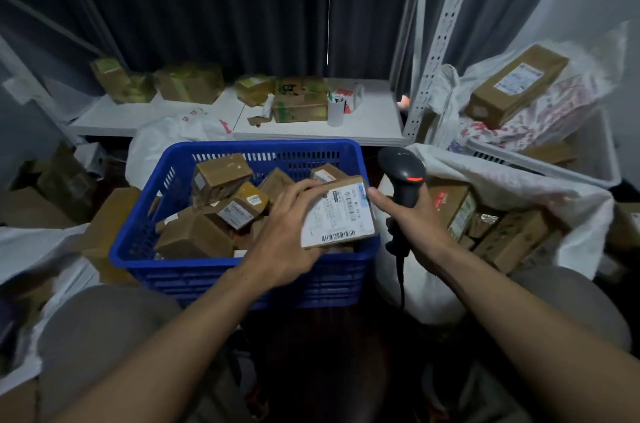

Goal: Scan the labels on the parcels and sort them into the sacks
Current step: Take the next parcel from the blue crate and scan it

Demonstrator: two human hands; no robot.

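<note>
Here the left hand (pixel 287 235) curls its fingers round a small brown parcel (pixel 344 186) and holds it over the blue basket (pixel 207 270), with the white label (pixel 337 220) facing up. The right hand (pixel 417 227) grips a black scanner (pixel 401 173), and its pointing finger touches the parcel's corner. White sacks (pixel 519 180) sit beside the basket.

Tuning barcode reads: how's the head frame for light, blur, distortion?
Head view: dim, bluish light, no glare. The white label on the brown cardboard parcel in the left hand is soft; barcode bars show, small print doesn't resolve. The black handheld scanner in the right hand is sharper. Wide-angle lens bows the white perforated shelf upright; frame edges smear.
</note>
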